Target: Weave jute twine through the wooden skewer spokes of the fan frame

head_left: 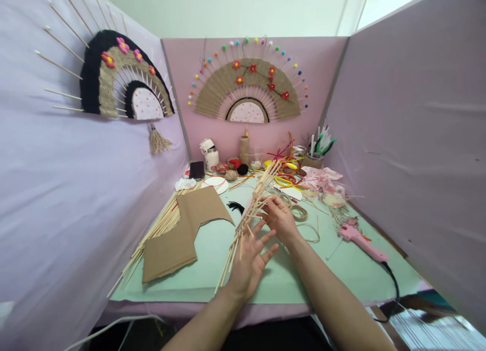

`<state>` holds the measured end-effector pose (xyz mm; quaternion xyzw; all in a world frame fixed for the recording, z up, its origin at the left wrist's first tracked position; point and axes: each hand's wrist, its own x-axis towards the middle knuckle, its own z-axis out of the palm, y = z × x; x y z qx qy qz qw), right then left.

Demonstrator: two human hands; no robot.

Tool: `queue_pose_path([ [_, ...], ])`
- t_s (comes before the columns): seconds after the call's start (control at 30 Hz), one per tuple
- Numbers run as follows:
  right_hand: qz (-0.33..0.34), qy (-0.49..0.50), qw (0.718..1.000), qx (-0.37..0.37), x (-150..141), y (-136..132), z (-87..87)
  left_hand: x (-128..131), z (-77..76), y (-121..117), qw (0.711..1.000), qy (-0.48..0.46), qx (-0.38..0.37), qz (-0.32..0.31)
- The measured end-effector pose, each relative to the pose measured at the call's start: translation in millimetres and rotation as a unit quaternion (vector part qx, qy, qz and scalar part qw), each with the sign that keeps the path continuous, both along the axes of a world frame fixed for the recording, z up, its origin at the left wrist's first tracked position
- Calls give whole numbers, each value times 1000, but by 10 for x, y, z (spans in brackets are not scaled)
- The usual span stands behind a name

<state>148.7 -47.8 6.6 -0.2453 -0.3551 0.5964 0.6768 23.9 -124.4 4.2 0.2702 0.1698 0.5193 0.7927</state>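
A loose bundle of thin wooden sticks (pixel 266 181) slants up over the middle of the table, its lower ends towards the front edge. My right hand (pixel 280 217) is at the bundle's right side, its thumb and fingers closed on sticks there. Lower down, my left hand (pixel 248 262) is palm up with its fingers spread, and the sticks lie against its left side. Left of the bundle are a black tassel (pixel 236 206) and a folded brown cardboard arch (pixel 170 255).
More sticks (pixel 152 227) lie under the cardboard. A pink glue gun (pixel 362 242) rests at the right, its cord hanging over the edge. Twine coils (pixel 299 212), yarn balls (pixel 231 175), a white bottle (pixel 211 158) and a pot of tools (pixel 313 161) are behind. Fan decorations (pixel 246 77) hang on the partitions.
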Motion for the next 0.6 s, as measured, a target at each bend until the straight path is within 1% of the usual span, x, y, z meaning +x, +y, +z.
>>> queue_pose_path([
  [0.13, 5, 6, 1000, 5, -24, -22, -31, -97, 17, 90, 997, -60, -1, 42],
  [0.27, 28, -3, 1000, 2, -74, -26, -66, -217, 84, 129, 995, -71, -12, 68],
  [0.37, 26, -24, 999, -14, -137, -61, -90, -290, 118, 118, 993, -89, -11, 75],
  [0.47, 27, -41, 999, -23, -191, -106, -113, -362, 118, 111, 990, -118, 1, 74],
  [0.53, 26, -47, 998, -22, -215, -125, -130, -397, 108, 112, 989, -130, -7, 69],
  [0.6, 11, -53, 998, -17, -228, -131, -148, -412, 99, 119, 989, -130, -32, 68],
])
